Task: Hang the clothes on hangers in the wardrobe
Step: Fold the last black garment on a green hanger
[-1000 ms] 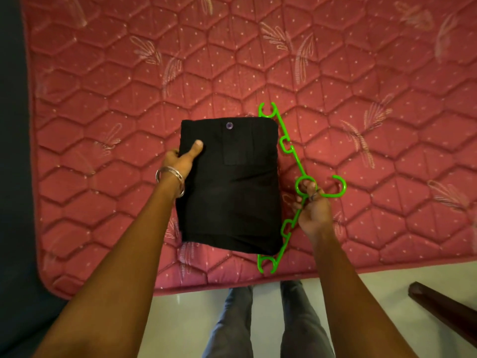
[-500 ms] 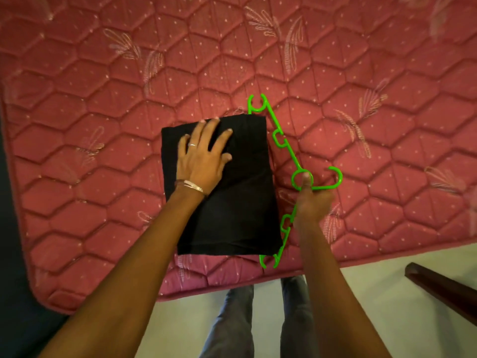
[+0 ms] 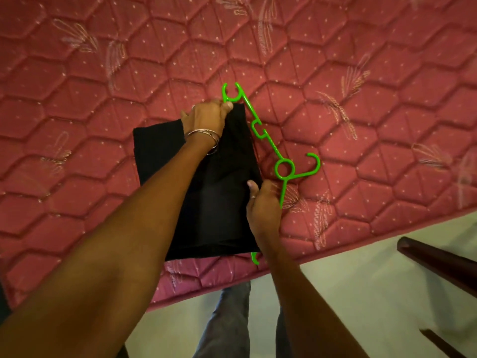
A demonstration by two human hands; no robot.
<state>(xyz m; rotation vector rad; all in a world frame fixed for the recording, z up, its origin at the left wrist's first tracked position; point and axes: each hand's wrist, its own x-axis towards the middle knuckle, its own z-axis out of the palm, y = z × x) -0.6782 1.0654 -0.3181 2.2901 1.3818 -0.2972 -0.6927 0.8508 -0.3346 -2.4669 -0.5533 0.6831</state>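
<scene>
A folded black garment (image 3: 160, 161) lies on the red quilted mattress (image 3: 361, 73) near its front edge. A bright green plastic hanger (image 3: 284, 167) lies along the garment's right side, its hook pointing right. My left hand (image 3: 204, 116) grips the garment's far right corner, right beside the hanger's upper end. My right hand (image 3: 262, 202) pinches the garment's right edge lower down, touching the hanger's lower arm. The hanger's lower end peeks out under the cloth by my right wrist.
The mattress front edge runs diagonally across the lower frame, with pale floor (image 3: 348, 293) below it. My legs (image 3: 227, 324) stand at the bed's edge. Dark wooden furniture (image 3: 438, 264) juts in at the lower right.
My left hand moved from lying flat on the garment to gripping its far right corner. My right hand left the hanger's ring and took the garment's right edge.
</scene>
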